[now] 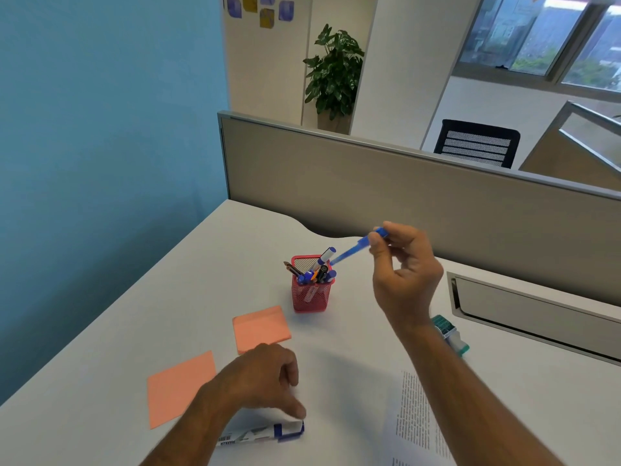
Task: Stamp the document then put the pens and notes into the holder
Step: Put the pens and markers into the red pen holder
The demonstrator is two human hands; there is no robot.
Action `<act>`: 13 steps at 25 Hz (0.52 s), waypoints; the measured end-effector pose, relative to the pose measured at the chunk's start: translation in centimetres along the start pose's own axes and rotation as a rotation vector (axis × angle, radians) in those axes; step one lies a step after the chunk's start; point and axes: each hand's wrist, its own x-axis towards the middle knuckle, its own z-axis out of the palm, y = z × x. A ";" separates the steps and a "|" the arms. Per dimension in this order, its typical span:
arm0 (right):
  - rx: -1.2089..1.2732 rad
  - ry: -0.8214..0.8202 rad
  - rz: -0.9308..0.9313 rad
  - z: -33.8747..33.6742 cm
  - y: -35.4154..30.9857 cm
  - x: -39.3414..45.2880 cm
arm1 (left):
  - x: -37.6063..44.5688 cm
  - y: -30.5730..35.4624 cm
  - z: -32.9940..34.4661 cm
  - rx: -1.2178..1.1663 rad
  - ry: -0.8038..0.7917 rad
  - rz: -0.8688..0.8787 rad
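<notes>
I am holding a blue pen (361,247) in my right hand (405,264), pinching its upper end between thumb and fingertips, the other fingers curled loosely. The pen is slanting down and to the left, its lower tip hanging just above the right rim of the red mesh holder (311,294). The holder is standing upright near the middle of the white desk (141,307), already carrying several pens and markers that are leaning against its sides.

My left hand (265,381) is reaching down at the near edge of the desk, fingers bent, the thumb tip touching the capped end of a white and blue marker (265,437) lying flat; I cannot tell whether I am actually gripping it.

Two orange sticky notes are lying on the desk: one (261,328) just near-left of the holder, the other (179,388) nearer and further left. The printed document (415,415) is lying at the near right, partly under my right forearm. A teal and white stamp (450,334) is resting on its side just beyond that forearm.
</notes>
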 end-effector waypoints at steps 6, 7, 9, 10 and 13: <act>-0.120 -0.166 -0.014 1.7 3.4 -1.2 | -0.3 0.1 0.3 0.162 -0.135 -0.011; -0.140 -0.207 -0.015 1.9 3.8 -1.7 | -0.2 0.0 0.4 0.157 -0.139 -0.015; -0.182 -0.280 -0.015 2.3 4.4 -2.3 | -0.1 -0.1 0.6 0.150 -0.151 -0.017; -0.203 -0.316 -0.007 2.5 4.7 -2.5 | 0.0 -0.2 0.6 0.148 -0.154 -0.013; -0.282 -0.400 0.053 3.0 5.6 -3.3 | 0.0 -0.3 0.6 0.139 -0.141 0.009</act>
